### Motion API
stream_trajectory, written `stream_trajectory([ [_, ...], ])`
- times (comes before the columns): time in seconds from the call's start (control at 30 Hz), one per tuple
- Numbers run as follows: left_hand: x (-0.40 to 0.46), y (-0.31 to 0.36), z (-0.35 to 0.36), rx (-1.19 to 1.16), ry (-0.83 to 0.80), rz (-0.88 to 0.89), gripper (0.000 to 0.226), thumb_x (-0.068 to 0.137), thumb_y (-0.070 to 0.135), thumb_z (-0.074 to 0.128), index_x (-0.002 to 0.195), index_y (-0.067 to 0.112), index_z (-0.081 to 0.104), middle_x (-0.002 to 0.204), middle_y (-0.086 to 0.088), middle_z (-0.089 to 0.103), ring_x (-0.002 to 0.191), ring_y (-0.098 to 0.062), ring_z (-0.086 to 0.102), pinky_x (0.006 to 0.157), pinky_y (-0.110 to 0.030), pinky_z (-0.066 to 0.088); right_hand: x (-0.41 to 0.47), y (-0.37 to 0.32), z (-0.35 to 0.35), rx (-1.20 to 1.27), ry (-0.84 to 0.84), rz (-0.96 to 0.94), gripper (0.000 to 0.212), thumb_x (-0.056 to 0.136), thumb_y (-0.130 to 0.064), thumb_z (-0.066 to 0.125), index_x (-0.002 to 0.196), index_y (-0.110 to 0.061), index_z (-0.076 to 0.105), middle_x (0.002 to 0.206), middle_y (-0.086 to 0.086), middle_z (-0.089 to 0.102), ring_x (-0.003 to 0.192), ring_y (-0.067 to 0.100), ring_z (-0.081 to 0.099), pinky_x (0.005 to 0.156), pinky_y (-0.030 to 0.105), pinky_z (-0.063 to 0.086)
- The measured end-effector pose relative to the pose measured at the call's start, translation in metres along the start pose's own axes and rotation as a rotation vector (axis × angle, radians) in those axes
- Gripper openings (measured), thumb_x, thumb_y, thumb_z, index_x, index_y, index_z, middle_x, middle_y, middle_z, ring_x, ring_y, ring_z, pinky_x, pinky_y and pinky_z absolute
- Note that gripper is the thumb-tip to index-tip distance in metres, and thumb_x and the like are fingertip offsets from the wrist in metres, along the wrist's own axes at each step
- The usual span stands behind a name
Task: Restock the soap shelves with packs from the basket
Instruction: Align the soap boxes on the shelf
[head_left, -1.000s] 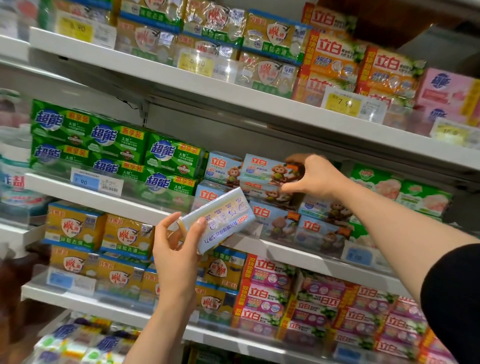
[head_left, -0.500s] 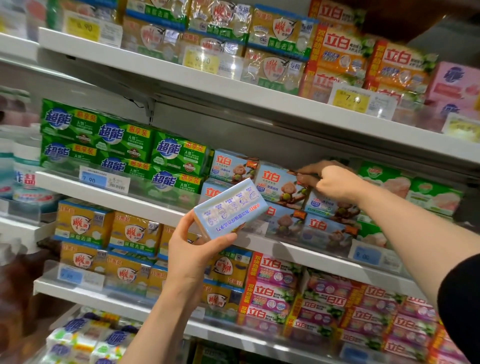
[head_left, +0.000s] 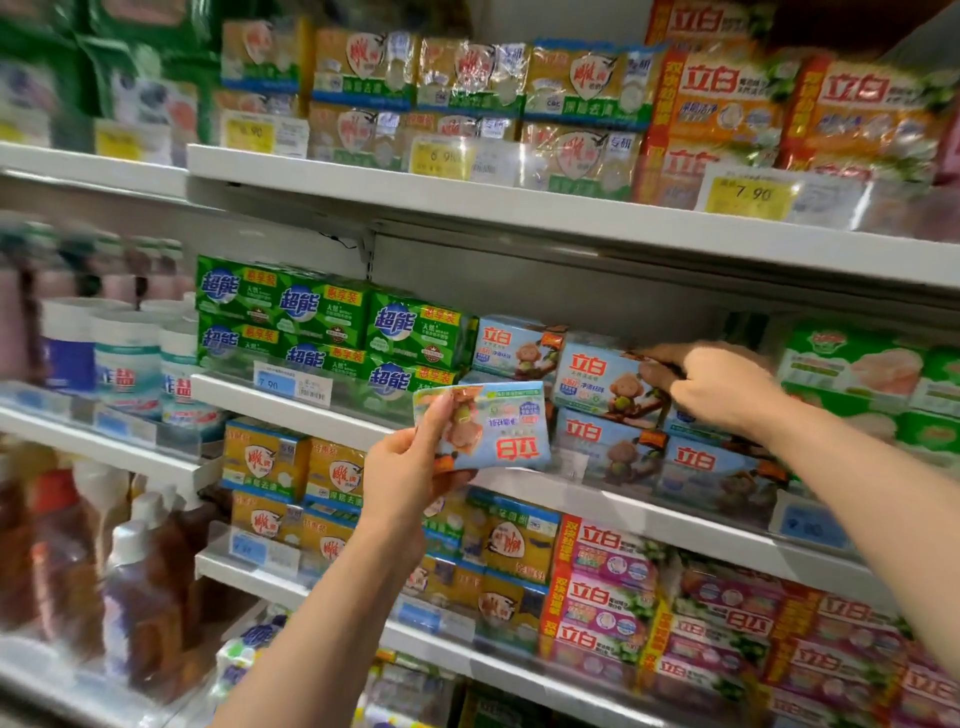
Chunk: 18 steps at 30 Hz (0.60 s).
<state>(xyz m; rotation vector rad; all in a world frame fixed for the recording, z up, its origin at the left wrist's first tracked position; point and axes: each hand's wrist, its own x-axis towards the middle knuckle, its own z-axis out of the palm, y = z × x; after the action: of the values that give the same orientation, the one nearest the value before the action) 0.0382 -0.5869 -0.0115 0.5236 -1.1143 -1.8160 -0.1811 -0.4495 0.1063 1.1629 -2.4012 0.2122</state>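
Note:
My left hand (head_left: 410, 467) holds a light-blue soap pack (head_left: 493, 426) with a monkey picture, upside down, in front of the middle shelf (head_left: 649, 514). My right hand (head_left: 717, 384) reaches onto that shelf and grips the right end of another light-blue soap pack (head_left: 602, 382), which sits on top of the stack of matching packs (head_left: 613, 447). The basket is out of view.
Green soap packs (head_left: 322, 322) fill the shelf's left part, pale green packs (head_left: 857, 374) its right. Yellow and orange packs (head_left: 571, 104) line the upper shelf, yellow (head_left: 291, 467) and pink packs (head_left: 613, 597) the lower shelves. Bottles (head_left: 130, 571) and tubs (head_left: 119, 353) stand at left.
My left hand has turned its pack over, so the printed monkey face shows, and raised it nearer the shelf. My right hand stays on the top pack. The view has shifted closer.

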Motion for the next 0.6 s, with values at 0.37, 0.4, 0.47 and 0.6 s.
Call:
stream_trajectory([
  [0.37,0.038,0.074,0.026,0.161,-0.044,0.019,0.029,0.076,0.018,0.078,0.094,-0.002,0.067,0.084,-0.013,0.073,0.069,-0.019,0.070,0.060,-0.025,0.059,-0.004,0.003,0.000,-0.013,-0.001,-0.020,0.039,0.097,-0.049,0.041,0.119,-0.022,0.061,0.113,0.008,0.064,0.093,0.025,0.059,0.074,0.031,0.046],
  [0.4,0.042,0.080,0.029,0.227,-0.011,0.067,0.033,0.073,0.021,0.081,0.093,-0.001,0.068,0.081,-0.011,0.073,0.069,-0.019,0.070,0.057,-0.022,0.057,-0.004,0.004,0.000,-0.020,0.005,-0.024,0.038,0.097,-0.049,0.041,0.118,-0.024,0.061,0.111,0.007,0.064,0.089,0.023,0.058,0.071,0.030,0.044],
  [0.47,0.048,0.092,0.034,0.369,0.031,0.189,0.042,0.067,0.026,0.086,0.097,0.001,0.069,0.085,-0.009,0.074,0.077,-0.018,0.070,0.065,-0.025,0.055,-0.003,0.006,0.001,-0.020,0.003,-0.024,0.036,0.097,-0.048,0.042,0.111,-0.022,0.063,0.103,0.005,0.064,0.080,0.019,0.054,0.066,0.030,0.042],
  [0.6,0.056,0.111,0.052,0.693,0.040,0.383,0.067,0.044,0.036,0.092,0.103,0.018,0.065,0.098,-0.001,0.070,0.090,-0.018,0.068,0.084,-0.037,0.056,-0.001,0.008,0.005,0.007,0.005,-0.030,0.031,0.095,-0.045,0.044,0.102,-0.022,0.064,0.092,0.001,0.062,0.076,0.018,0.057,0.064,0.030,0.044],
])
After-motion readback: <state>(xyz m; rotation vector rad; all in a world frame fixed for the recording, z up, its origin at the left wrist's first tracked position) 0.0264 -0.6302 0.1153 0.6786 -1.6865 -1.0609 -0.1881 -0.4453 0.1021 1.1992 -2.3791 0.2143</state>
